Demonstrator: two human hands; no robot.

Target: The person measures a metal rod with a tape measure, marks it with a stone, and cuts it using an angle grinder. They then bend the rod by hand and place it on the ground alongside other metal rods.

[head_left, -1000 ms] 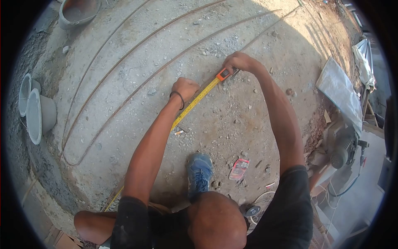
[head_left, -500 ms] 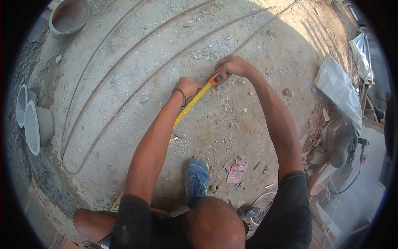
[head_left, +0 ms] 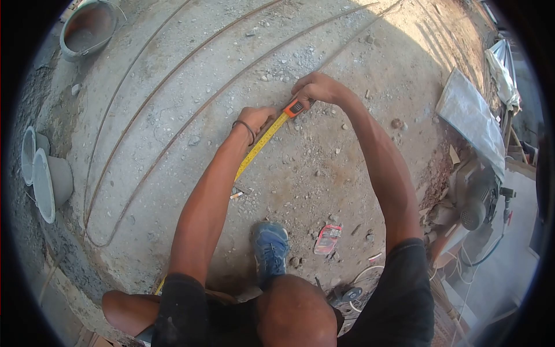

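Gripping one tape measure in the right hand
Curling the left hand beside its yellow blade, too hidden to tell if holding anything; with three curved stretches of rod left of the grip, three buckets farther left and, below it, one blue shoe and one flat red object

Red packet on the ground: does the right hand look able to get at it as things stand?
Probably yes: nothing covers the red packet, and only gravelly ground lies between it and the right hand, though that hand holds the tape measure.
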